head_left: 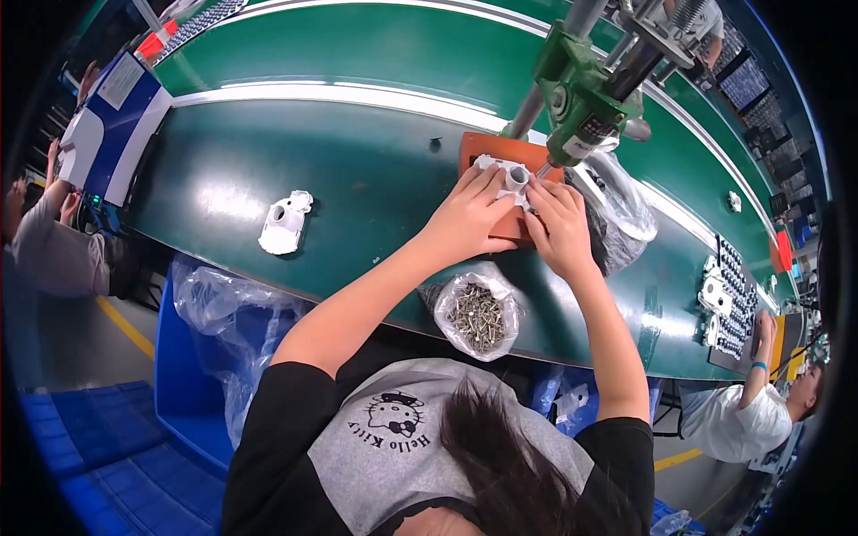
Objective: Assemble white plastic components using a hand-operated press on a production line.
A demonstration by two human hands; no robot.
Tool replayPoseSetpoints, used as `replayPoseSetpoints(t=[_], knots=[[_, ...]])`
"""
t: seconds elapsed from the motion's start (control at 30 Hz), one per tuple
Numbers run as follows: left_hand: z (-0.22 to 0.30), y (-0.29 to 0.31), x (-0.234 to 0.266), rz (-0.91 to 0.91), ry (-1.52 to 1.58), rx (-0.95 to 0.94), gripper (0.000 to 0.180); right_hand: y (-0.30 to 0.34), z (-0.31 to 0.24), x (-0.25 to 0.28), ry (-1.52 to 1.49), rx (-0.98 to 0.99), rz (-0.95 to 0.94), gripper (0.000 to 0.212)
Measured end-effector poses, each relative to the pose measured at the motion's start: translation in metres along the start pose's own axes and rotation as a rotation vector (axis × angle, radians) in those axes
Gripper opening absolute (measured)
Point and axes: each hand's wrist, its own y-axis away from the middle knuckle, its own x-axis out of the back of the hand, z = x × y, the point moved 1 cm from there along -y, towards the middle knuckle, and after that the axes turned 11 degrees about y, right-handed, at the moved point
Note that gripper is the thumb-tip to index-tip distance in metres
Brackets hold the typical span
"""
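Observation:
Both my hands are on a white plastic housing (516, 177) with a round, hollow collar, which rests on an orange fixture block (503, 145). My left hand (469, 214) grips its left side, the fingertips on its upper face. From the right, my right hand (559, 221) closes on the other side, fingers near the collar. Just above my right fingertips is the metal tip of a green press (585, 103). My fingers cover much of the housing's lower part.
A second white housing (286, 222) lies on the green table to the left. An open bag of metal pins or screws (480, 314) sits at the near edge. Clear plastic bags (621, 201) stand right of the fixture. A co-worker (746, 415) is beside a tray of parts (735, 304).

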Motion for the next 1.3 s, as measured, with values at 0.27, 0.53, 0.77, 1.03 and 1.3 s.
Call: replayPoseSetpoints(t=[0.27,0.53,0.77,1.03,1.3], knots=[[-0.003,-0.002,-0.003,0.038,0.011,-0.018,0.061,0.017,-0.026,0.032,-0.083,-0.142,0.077,0.028],[-0.003,0.001,-0.007,0.078,0.025,-0.011,0.061,0.066,-0.089,0.012,0.008,0.146,-0.223,0.018],[-0.002,0.002,-0.006,0.083,0.032,-0.009,0.062,0.062,-0.102,0.013,0.098,0.172,-0.155,0.014],[-0.001,0.001,-0.006,0.06,0.026,0.017,0.063,0.059,-0.095,0.012,0.02,0.166,-0.173,0.013],[-0.001,0.002,-0.003,0.042,0.021,0.048,0.063,0.014,-0.032,0.041,-0.388,-0.299,-0.068,0.009]])
